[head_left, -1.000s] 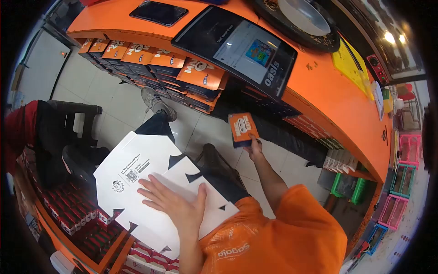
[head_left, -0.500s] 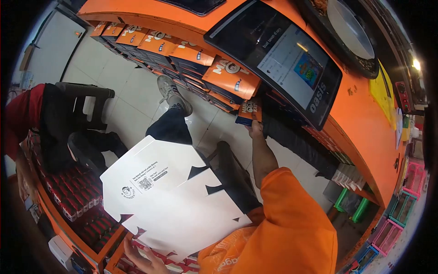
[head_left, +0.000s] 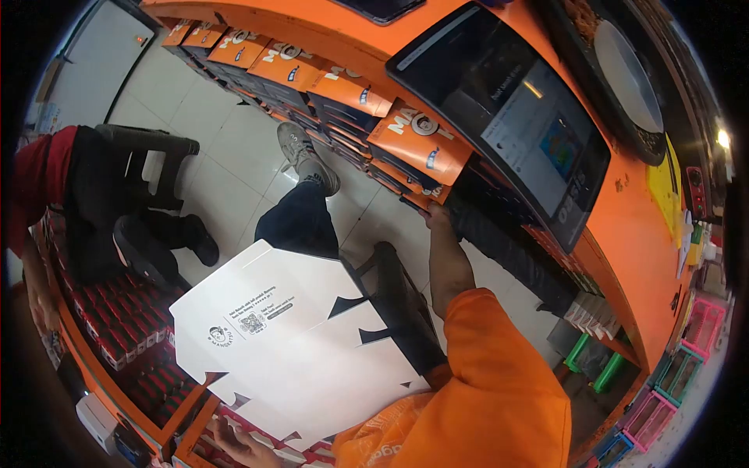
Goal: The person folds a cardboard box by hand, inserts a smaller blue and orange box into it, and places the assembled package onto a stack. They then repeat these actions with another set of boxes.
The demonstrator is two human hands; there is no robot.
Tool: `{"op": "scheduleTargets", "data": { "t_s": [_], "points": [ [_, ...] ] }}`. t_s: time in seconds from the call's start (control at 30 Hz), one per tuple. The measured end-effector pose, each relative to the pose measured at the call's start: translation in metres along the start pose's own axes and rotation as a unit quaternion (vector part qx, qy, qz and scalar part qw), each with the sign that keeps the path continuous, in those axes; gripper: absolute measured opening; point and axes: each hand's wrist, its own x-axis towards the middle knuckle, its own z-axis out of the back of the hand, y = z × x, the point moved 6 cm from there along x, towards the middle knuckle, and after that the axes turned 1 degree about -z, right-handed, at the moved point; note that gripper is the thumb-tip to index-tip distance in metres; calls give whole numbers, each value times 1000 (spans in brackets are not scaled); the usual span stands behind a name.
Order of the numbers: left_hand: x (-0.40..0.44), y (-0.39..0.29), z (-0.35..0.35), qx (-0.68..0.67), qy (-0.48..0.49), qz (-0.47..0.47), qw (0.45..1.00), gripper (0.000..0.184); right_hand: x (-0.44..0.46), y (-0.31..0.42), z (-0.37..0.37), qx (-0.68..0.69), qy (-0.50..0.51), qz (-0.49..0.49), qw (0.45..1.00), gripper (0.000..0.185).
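My right hand [head_left: 437, 214] reaches forward under the counter, its fingers closed on a small orange box [head_left: 438, 193] that shows only in part beside the stacked orange and dark boxes [head_left: 418, 144]. A flat, unfolded white carton [head_left: 304, 343], with a printed logo and QR code, lies across my lap. Below its lower left edge is my left hand [head_left: 243, 446], fingers apart, over the red and white boxes [head_left: 312, 452]; the carton and the frame's edge hide part of it.
A tablet [head_left: 507, 117] leans over the front of the orange counter [head_left: 624, 210]. At the left, another person's arm [head_left: 35, 273] is near rows of red boxes [head_left: 117, 327]. A dark stool [head_left: 152, 156] stands on the tiled floor. Green and pink racks [head_left: 706, 327] are at the right.
My right hand has carried the small orange box forward to the stack, where it is now mostly hidden. My left hand has left the white carton and moved down beyond its lower left edge.
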Motion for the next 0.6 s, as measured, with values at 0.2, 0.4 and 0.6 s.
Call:
{"op": "scheduleTargets", "data": {
  "t_s": [0.2,0.4,0.6],
  "points": [
    [-12,22,-14,20,73,39,996,38,90,-10,-21,-67,204,2,977,50],
    [-16,44,-19,14,83,53,995,41,96,-11,-2,-257,262,131,921,43],
    [2,18,-19,-41,46,19,998,43,6,34,29,-410,56,72,907,58]
  ]
}}
